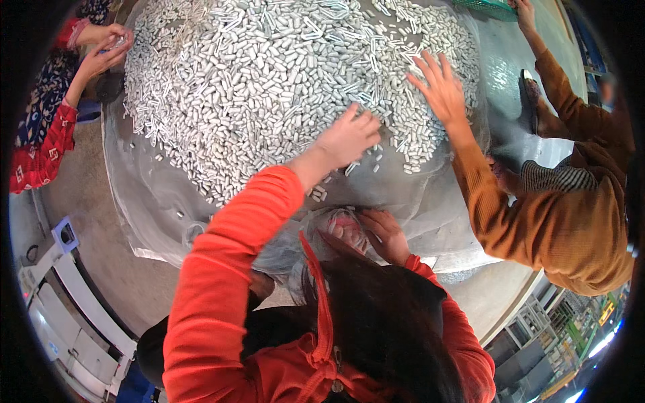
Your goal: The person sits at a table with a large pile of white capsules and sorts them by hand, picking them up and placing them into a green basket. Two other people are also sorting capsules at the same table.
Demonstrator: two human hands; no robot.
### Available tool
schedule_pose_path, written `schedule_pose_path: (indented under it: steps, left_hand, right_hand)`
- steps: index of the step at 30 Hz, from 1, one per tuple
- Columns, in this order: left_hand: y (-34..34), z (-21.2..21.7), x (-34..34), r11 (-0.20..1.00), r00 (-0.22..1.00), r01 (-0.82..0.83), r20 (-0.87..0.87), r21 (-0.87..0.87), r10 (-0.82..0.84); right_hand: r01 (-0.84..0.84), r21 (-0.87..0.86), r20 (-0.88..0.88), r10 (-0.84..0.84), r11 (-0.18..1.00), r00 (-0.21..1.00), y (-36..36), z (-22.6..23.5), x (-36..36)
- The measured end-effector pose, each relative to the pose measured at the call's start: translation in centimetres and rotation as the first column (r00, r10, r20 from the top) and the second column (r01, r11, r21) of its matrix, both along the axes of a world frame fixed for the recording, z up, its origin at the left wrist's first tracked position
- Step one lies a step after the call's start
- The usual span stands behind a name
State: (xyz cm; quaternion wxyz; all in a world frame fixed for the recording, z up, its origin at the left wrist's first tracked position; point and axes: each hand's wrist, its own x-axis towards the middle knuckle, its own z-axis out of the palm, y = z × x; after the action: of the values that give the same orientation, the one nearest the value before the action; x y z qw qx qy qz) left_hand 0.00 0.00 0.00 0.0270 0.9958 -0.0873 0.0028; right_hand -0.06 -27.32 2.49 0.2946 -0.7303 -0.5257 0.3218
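Observation:
A wide heap of small silvery-white oblong pieces [269, 87] covers the sheeted surface before me; some of them look like narrow open loops. My left hand [349, 136], in an orange-red sleeve, rests at the heap's near edge. Its fingers are curled down among the pieces, and what lies under them is hidden. Closer to me, my right hand [385, 235] grips the rim of a clear plastic bag [316, 221] at the surface's near edge. Something pinkish shows in the bag's mouth, too blurred to name. A few loose pieces [317, 195] lie between the two hands.
From the right, a person in a brown sleeve [490, 201] reaches a spread hand [441, 91] onto the heap. Another person's hands [111, 47] hold something small at the far left. A green basket [494, 8] is at the far right. Clear sheeting [144, 215] drapes the near edge.

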Motion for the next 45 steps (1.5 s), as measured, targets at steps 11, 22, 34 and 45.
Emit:
schedule_pose_path:
  steps: [11,22,34,45]
  left_hand:
    - [10.7,7.7,-11.4,0.925,0.914,-0.369,0.142,-0.093,0.379]
    - [7.5,7.9,-10.6,0.464,0.419,-0.627,0.231,-0.626,0.878]
    - [6.7,5.4,-4.6,0.642,0.585,-0.71,0.263,-0.29,0.767]
    - [7.1,7.4,-11.4,-0.479,0.138,-0.049,-0.481,-0.876,0.866]
  right_hand:
    - [-0.077,-0.135,-0.294,0.034,0.988,0.955,4.3,2.8,3.1]
    - [0.33,0.201,-0.026,-0.332,0.922,0.943,24.1,4.6,10.4]
    - [0.313,0.283,-0.015,-0.322,0.907,0.947,26.3,1.0,8.5]
    - [0.341,0.154,-0.557,-0.204,0.928,0.805,26.9,5.0,7.9]
